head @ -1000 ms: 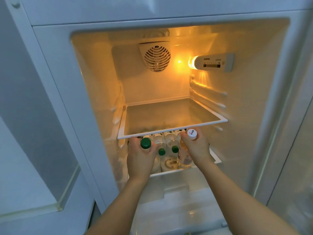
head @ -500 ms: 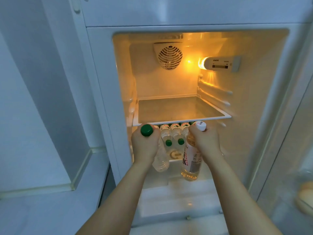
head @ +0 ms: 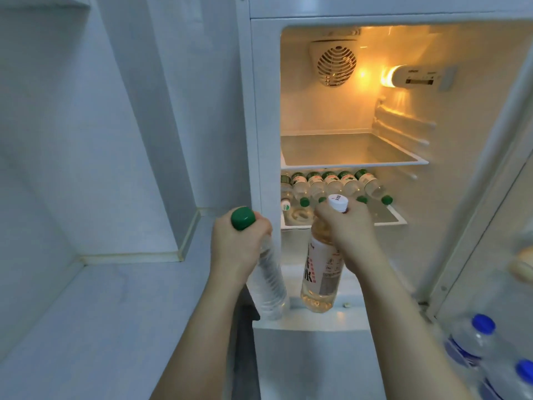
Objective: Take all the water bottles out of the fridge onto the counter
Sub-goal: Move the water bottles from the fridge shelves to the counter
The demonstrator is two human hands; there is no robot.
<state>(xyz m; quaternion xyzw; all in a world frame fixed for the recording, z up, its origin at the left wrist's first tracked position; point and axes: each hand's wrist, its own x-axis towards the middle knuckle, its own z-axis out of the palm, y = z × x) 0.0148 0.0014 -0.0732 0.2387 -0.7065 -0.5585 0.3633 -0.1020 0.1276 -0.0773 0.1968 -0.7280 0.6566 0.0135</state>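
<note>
Left hand (head: 240, 243): it grips the neck of a clear green-capped water bottle (head: 266, 280), fingers curled round it just under the cap; the bottle hangs outside the fridge.
Right hand (head: 347, 229): it grips the neck of a white-capped bottle (head: 320, 272) with yellowish liquid, in front of the open fridge.
Long axis of both bottles: close to upright, caps up, bottoms tilted a little to the right.
Counter (head: 95, 321): it lies to the left and below the hands, beside the fridge (head: 259, 111).
Nearer hand: the left one, already over the counter's right edge, I judge; the right must cross further.
Bottles left: a row of green-capped bottles (head: 331, 184) lies on the lower shelf (head: 395, 219), caps to the front; the exact number is hard to tell.
</note>
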